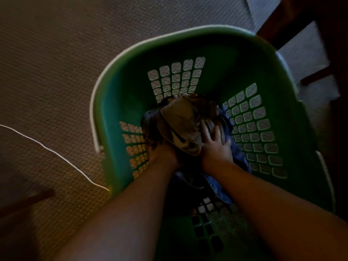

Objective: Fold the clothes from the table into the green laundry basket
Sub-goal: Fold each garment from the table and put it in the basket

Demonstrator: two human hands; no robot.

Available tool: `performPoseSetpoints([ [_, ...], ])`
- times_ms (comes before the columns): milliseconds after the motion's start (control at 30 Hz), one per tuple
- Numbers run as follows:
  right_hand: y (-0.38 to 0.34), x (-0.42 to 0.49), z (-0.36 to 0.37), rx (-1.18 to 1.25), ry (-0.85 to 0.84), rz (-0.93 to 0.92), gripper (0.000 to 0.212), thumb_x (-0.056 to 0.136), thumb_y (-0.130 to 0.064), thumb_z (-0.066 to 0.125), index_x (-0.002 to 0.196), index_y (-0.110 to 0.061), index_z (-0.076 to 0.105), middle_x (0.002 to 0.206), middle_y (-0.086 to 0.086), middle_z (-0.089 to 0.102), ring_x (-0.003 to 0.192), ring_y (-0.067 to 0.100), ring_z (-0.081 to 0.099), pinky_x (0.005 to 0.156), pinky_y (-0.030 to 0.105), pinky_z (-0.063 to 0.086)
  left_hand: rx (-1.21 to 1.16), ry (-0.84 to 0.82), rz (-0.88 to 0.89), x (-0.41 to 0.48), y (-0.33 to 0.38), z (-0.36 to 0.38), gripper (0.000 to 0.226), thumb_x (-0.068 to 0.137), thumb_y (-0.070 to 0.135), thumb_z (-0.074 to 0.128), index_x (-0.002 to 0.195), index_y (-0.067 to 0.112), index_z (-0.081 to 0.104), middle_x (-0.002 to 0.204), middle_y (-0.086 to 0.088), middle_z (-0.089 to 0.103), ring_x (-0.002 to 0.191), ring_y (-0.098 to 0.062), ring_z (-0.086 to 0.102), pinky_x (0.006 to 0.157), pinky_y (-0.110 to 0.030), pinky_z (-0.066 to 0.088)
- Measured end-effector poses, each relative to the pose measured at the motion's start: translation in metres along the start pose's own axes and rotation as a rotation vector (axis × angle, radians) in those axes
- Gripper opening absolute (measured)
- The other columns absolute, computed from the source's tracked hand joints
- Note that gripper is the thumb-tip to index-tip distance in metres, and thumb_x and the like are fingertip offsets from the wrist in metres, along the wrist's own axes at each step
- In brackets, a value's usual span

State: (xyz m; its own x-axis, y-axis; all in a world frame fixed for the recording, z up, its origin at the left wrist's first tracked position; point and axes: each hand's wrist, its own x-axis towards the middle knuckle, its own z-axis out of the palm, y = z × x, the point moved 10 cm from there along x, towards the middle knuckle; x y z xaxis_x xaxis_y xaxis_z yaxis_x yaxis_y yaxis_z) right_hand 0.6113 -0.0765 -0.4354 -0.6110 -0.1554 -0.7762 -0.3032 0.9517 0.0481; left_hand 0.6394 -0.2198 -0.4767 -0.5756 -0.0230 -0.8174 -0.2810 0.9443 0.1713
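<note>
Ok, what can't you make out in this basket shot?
Head view only:
left grip: fingers hidden under the tan garment, so its hold is unclear.
blue garment: mostly covered by the tan one.
green basket: near wall dark, cut by the bottom edge.

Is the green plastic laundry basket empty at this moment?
No, a folded tan garment lies inside the green plastic laundry basket, on top of a blue cloth.

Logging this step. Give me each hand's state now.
Left hand: fingers hidden under the tan garment; cannot tell.
Right hand: open, pressing flat on the clothes.
</note>
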Motion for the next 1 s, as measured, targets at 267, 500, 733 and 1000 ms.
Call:
performPoseSetpoints([
  [267, 0.002, -0.164, -0.090, 0.364, 0.191, -0.022, 0.081, 0.101, -0.040, 0.053, 0.163, -0.028, 0.003, 0.172, 0.003, 0.009, 0.158, 0.030, 0.008, 0.122, 0.058, 0.025, -0.353, 0.016, 0.062, -0.183, 0.026, -0.090, 0.089, 0.101, 0.027, 0.058, 0.167, 0.026, -0.002, 0.153, -0.021, 0.051, 0.134, -0.039, 0.055, 0.107, -0.042, 0.046],
  [500, 0.002, -0.326, -0.151, 0.614, 0.335, 0.041, 0.083, 0.101, -0.053, 0.049, 0.161, -0.039, -0.007, 0.172, -0.008, 0.002, 0.158, 0.022, 0.001, 0.127, 0.050, 0.019, -0.356, 0.027, 0.261, -0.331, 0.078, -0.167, 0.076, 0.108, 0.021, 0.049, 0.167, 0.031, 0.001, 0.174, -0.002, 0.015, 0.158, -0.025, 0.021, 0.127, -0.038, 0.022],
  [733, 0.033, -0.458, -0.172, 0.778, 0.579, 0.134, 0.079, 0.103, -0.050, 0.049, 0.162, -0.040, -0.003, 0.171, -0.012, 0.003, 0.158, 0.015, -0.001, 0.128, 0.043, 0.012, -0.314, 0.118, 0.565, -0.443, 0.149, -0.186, 0.067, 0.109, 0.018, 0.046, 0.167, 0.028, 0.013, 0.173, 0.002, 0.020, 0.158, -0.017, 0.021, 0.125, -0.030, 0.022],
  [1000, 0.109, -0.574, -0.161, 0.932, 0.917, 0.289, 0.062, 0.106, -0.043, 0.042, 0.162, -0.033, 0.018, 0.168, -0.007, 0.024, 0.156, 0.011, 0.014, 0.126, 0.037, 0.020, -0.251, 0.135, 0.884, -0.529, 0.251, -0.180, 0.061, 0.107, 0.028, 0.053, 0.163, 0.029, 0.029, 0.159, -0.002, 0.048, 0.145, -0.018, 0.047, 0.121, -0.040, 0.040],
])
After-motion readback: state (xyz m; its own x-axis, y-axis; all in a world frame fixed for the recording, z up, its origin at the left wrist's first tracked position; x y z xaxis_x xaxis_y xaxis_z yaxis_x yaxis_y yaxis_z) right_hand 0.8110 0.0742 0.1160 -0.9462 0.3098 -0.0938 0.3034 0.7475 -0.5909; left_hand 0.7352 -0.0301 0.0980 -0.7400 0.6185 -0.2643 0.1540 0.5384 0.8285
